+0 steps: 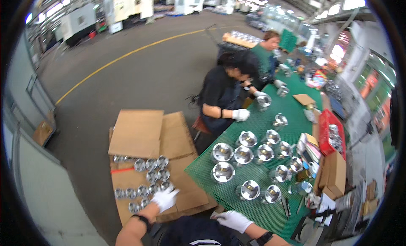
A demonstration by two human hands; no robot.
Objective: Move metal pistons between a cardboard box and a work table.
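Note:
My left hand [165, 199], in a white glove, reaches over the cardboard sheet [190, 197] on the low stack at my left. Its fingers are partly stretched out beside a metal piston [166, 185], and I cannot tell whether they touch it. More pistons [143, 191] stand in rows on that cardboard. My right hand [235, 221], also gloved, is at the near edge of the green mesh-covered table [203, 172]. Its fingers are closed around a small brownish thing [217, 211], mostly hidden. Several larger-looking pistons [223, 172] stand on the green table, crowns down, hollow sides up.
Two people sit along the table's far left side, the nearer one in black [215, 93], handling pistons with gloved hands. A red bin [327, 136] and a cardboard box [335, 174] line the right side. Thin tools [286, 207] lie near me. A folded cardboard flap [137, 131] covers the stack's far part.

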